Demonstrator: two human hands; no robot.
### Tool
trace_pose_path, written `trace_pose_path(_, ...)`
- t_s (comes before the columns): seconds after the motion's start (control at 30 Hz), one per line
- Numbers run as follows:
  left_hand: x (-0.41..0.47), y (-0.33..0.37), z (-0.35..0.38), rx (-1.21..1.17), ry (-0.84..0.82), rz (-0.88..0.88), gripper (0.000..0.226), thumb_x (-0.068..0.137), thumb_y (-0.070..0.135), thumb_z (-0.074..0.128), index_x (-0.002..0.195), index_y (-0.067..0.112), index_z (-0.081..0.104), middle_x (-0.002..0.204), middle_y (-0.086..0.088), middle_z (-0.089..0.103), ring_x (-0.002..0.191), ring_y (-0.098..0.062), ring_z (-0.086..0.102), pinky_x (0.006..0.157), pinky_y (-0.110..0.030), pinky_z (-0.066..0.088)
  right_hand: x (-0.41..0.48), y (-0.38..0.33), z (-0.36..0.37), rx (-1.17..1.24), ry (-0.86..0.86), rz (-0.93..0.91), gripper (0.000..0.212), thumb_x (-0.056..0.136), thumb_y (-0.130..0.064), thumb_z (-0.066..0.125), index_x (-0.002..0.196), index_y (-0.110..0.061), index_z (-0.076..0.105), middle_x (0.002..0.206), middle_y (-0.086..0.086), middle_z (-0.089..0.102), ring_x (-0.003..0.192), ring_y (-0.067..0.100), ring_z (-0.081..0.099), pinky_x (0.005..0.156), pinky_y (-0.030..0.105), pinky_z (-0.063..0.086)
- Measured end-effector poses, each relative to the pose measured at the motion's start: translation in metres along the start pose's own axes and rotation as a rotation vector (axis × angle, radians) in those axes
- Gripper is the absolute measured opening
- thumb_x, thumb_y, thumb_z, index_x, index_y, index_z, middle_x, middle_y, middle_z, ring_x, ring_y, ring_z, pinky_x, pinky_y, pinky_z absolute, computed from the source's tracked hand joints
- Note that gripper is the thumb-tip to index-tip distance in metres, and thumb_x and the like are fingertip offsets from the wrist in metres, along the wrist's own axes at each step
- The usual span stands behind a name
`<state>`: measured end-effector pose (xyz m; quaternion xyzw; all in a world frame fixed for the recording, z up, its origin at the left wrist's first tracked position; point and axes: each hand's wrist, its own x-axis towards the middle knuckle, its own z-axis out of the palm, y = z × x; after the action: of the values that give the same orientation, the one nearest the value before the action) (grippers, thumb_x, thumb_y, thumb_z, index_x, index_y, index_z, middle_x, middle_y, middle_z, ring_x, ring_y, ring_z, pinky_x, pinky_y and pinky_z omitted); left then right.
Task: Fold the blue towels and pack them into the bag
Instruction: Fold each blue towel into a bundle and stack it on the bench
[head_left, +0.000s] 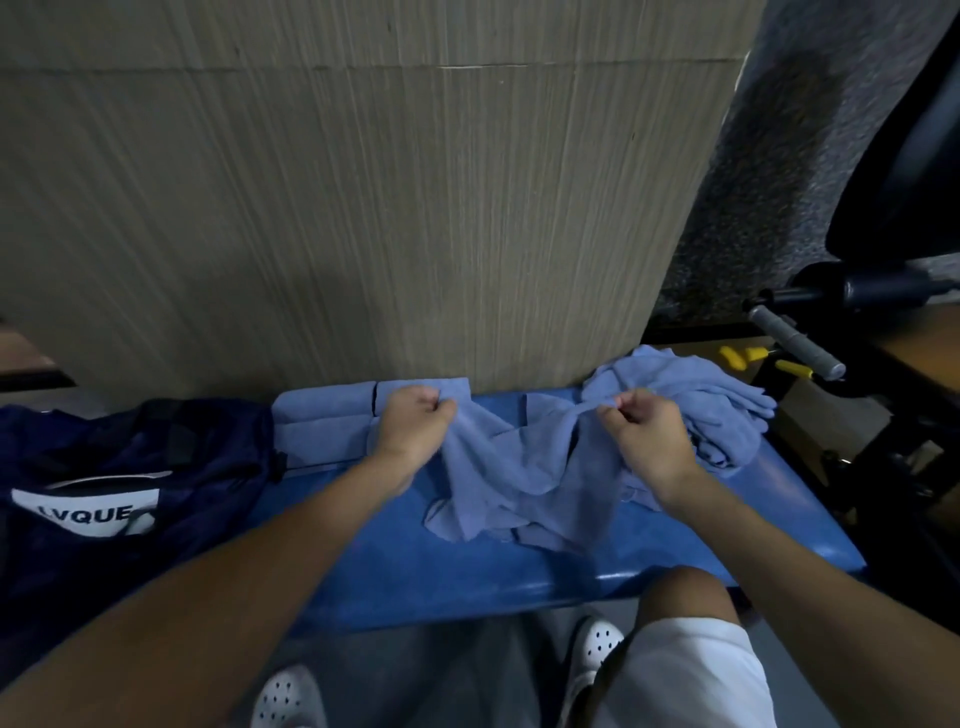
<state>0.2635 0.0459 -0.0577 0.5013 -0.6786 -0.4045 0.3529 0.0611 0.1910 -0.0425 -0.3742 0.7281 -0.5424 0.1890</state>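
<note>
Dim, soft view from your head camera: the wall's (363, 208) straight lines bow, corners darken, lower edge blurs.

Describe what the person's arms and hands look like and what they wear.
The left arm and right arm are bare as far up as the view shows, no sleeves in view. The left hand and right hand wear no gloves; no watch, ring or wristband shows.

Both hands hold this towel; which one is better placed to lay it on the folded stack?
Left, probably. The left hand pinches the towel right by the folded stack; the right hand is beside the unfolded pile.
</note>
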Motion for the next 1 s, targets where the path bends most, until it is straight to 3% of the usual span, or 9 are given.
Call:
trace_pose_path(0.1,0.007,0.037,-0.027,-0.072,0.074,0.085,0.023,0.090,0.009,0.061,0.074,-0.007,0.065,0.067,-0.007,0.050,0.065,-0.012,0.044,0.053,-0.020,0.035,0.003,-0.024,-0.003,0.064,0.036,-0.028,0.019,0.094,-0.008,0.057,0.077,-0.003,0.053,0.060,0.008,0.046,0.053,0.011,0.041,0.047,0.017,0.036)
trace_pose_path(0.23,0.010,0.066,-0.062,-0.147,0.113,0.115,0.021,0.087,0.008,0.060,0.081,-0.012,0.064,0.072,-0.005,0.048,0.071,-0.014,0.043,0.064,-0.027,0.037,0.000,-0.052,-0.005,0.241,0.070,-0.022,0.020,0.095,-0.012,0.058,0.077,-0.008,0.051,0.071,0.012,0.049,0.066,0.019,0.045,0.063,0.035,0.042)
trace_pose_path(0.37,0.006,0.056,-0.080,-0.164,0.112,0.058,0.021,0.084,0.008,0.058,0.083,-0.014,0.061,0.072,-0.004,0.047,0.070,-0.015,0.044,0.064,-0.032,0.040,-0.007,-0.056,-0.004,0.307,0.094,-0.001,0.025,0.095,-0.013,0.057,0.072,-0.012,0.049,0.072,0.011,0.048,0.069,0.021,0.044,0.066,0.038,0.041)
trace_pose_path(0.53,-0.011,0.012,-0.070,-0.171,0.079,-0.113,0.014,0.092,0.009,0.059,0.084,0.011,0.070,0.081,0.001,0.064,0.077,-0.012,0.057,0.067,-0.025,0.048,-0.015,-0.021,0.004,0.200,0.093,0.132,0.031,0.095,-0.015,0.058,0.067,-0.011,0.046,0.061,0.010,0.039,0.064,0.022,0.038,0.062,0.036,0.035)
trace_pose_path(0.63,-0.016,-0.022,-0.059,-0.185,0.035,-0.200,0.014,0.091,0.008,0.058,0.081,0.005,0.068,0.070,0.005,0.056,0.074,-0.013,0.051,0.060,-0.024,0.042,-0.019,-0.001,0.006,0.142,0.061,0.181,0.032,0.095,-0.012,0.057,0.066,-0.009,0.043,0.059,0.009,0.037,0.060,0.021,0.037,0.060,0.035,0.034)
trace_pose_path(0.73,-0.024,-0.044,-0.049,-0.221,0.021,-0.258,0.013,0.090,0.006,0.059,0.086,0.015,0.068,0.086,0.000,0.063,0.083,-0.015,0.057,0.065,-0.024,0.046,-0.021,0.016,0.006,0.098,0.024,0.182,0.032,0.097,-0.013,0.055,0.067,-0.007,0.042,0.059,0.011,0.036,0.056,0.021,0.036,0.055,0.033,0.035)
trace_pose_path(0.8,-0.032,-0.055,-0.043,-0.264,-0.009,-0.282,0.012,0.090,0.003,0.059,0.091,0.010,0.068,0.089,-0.002,0.064,0.083,-0.016,0.059,0.067,-0.024,0.048,-0.019,0.030,0.007,0.073,0.018,0.208,0.034,0.096,-0.012,0.055,0.065,-0.008,0.041,0.056,0.011,0.033,0.054,0.021,0.034,0.051,0.032,0.033)
trace_pose_path(0.9,-0.048,-0.075,-0.035,-0.270,-0.045,-0.287,0.026,0.088,0.001,0.062,0.071,0.019,0.060,0.083,-0.004,0.062,0.081,-0.017,0.055,0.074,-0.031,0.043,-0.015,0.055,0.007,0.087,-0.010,0.318,0.027,0.092,-0.012,0.061,0.068,-0.003,0.051,0.062,0.015,0.043,0.062,0.024,0.040,0.059,0.035,0.037)
trace_pose_path(1.0,-0.062,-0.095,-0.026,-0.249,-0.024,-0.352,0.027,0.086,-0.002,0.064,0.070,0.018,0.057,0.078,-0.001,0.063,0.079,-0.015,0.056,0.074,-0.030,0.044,-0.016,0.078,0.006,0.056,-0.117,0.408,0.023,0.087,-0.012,0.066,0.076,0.008,0.062,0.071,0.018,0.052,0.070,0.026,0.048,0.065,0.038,0.042)
